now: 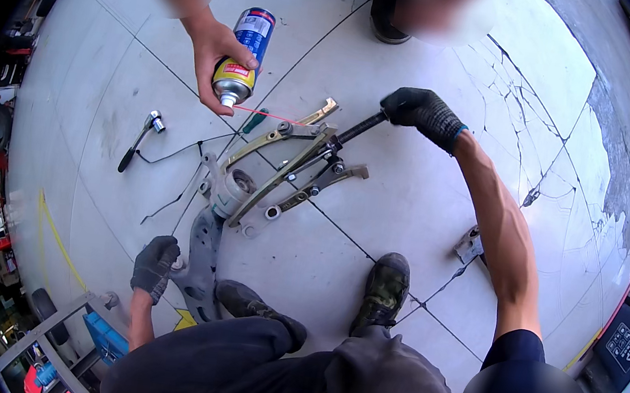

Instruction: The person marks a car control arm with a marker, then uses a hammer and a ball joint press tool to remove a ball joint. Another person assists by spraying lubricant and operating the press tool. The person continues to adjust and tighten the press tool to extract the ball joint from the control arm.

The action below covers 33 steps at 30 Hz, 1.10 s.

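Note:
My gloved right hand (424, 117) is closed around the outer end of the black rod (361, 129) of a jaw puller (283, 179). The puller's brass-coloured jaws spread around the round bushing end (238, 184) of a grey metal suspension arm (204, 250) on the floor. My gloved left hand (154, 266) is curled at the near end of that arm, where a small round joint shows beside the fingers. Across from me, another person's hand (218, 53) tips a blue and yellow spray can (244, 56) downward. Its thin red straw (270, 116) points at the puller.
A ratchet with a socket (143, 140) lies to the left. Behind the puller is a green-handled tool (256, 120). A metal block (470, 244) rests under my right forearm. My boots (383, 289) flank the work. A grey metal frame cart (46, 336) stands lower left.

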Tool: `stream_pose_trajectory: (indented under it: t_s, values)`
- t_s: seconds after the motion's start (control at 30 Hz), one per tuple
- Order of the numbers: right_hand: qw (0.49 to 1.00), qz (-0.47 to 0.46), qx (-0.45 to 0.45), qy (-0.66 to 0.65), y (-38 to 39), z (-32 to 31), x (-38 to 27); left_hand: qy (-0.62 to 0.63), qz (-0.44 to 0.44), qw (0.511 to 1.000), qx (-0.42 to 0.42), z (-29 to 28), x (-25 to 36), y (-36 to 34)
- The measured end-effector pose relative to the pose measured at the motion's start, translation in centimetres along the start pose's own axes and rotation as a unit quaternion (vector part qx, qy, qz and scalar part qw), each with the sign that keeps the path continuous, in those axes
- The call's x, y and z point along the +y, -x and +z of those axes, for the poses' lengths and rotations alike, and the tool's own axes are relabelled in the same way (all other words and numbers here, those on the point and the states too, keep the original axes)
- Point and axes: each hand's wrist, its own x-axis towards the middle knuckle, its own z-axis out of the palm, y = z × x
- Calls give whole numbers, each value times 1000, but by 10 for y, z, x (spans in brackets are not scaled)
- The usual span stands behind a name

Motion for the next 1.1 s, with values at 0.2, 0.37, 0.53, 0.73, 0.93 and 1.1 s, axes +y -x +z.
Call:
stream_pose_trajectory:
  t_s: [0.2,0.37,0.53,0.73,0.93,1.1]
  values:
    - [995,100,-12,-20,-1,-1,0,61,-20,998,-8,22,15,2]
    - [991,-125,27,-46,2,-8,27,50,-20,998,-14,24,21,0]
    - [998,49,-10,-35,3,-5,6,30,-14,999,-13,17,38,1]
    - [993,-78,19,-83,2,7,5,55,27,998,-2,17,9,-3]
    - [999,-31,-20,-3,-4,-4,12,46,6,999,-6,25,14,-9]
    - [999,29,-20,-36,-3,-1,2,56,4,998,0,17,8,0]
